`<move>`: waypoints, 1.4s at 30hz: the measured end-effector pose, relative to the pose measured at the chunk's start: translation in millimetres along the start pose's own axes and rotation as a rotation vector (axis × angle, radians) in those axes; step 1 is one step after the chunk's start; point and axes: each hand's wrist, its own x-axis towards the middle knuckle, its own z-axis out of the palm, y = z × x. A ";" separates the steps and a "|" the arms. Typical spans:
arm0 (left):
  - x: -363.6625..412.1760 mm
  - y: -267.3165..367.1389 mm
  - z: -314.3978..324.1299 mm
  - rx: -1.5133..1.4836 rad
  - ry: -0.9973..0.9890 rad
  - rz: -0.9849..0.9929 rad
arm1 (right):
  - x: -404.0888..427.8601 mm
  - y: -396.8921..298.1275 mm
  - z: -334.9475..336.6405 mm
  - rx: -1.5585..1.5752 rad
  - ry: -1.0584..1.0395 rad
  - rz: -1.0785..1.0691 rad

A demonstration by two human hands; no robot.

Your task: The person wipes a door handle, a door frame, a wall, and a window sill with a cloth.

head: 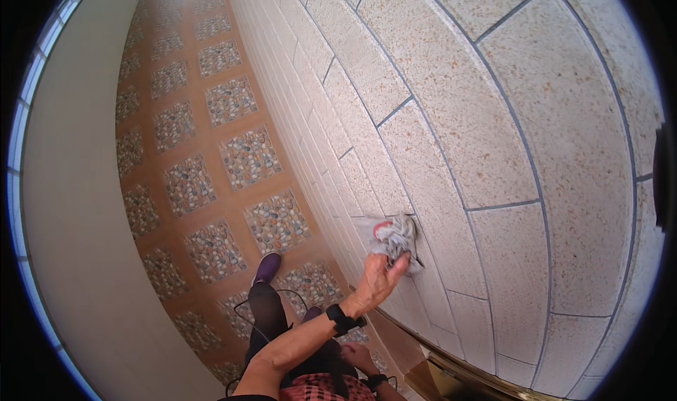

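My left hand reaches across my body to a wall of speckled stone-look blocks. It grips a crumpled light grey cloth with a reddish patch, and the cloth lies against the wall surface. A black band circles that wrist. Lower down, my right hand hangs close to my dark-trousered thigh, well away from the cloth. Its fingers are partly hidden, and whether they hold anything is unclear. That wrist also wears a dark band.
Pebble-inlaid squares set in brown strips pave the narrow walkway. A plain pale wall bounds the left side. A thin black cable loops by my legs. Brass-coloured metal trim runs along the lower right, near a brown ledge.
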 end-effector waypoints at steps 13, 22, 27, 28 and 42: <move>96.7 11.1 -71.8 -0.065 0.055 -0.089 | 34.1 -49.5 9.6 0.021 -0.043 0.022; 325.0 24.0 -205.3 0.135 0.576 0.340 | 36.4 -93.5 22.4 0.020 0.007 -0.044; 354.6 90.2 -212.8 0.163 0.597 0.281 | 26.8 -133.1 29.0 -0.094 0.281 -0.193; 351.5 98.1 -211.0 0.163 0.593 0.285 | 27.6 -130.5 28.3 -0.090 0.284 -0.194; 108.3 158.6 -84.5 0.152 -0.125 0.635 | 97.0 -144.1 -0.4 0.134 0.004 -0.124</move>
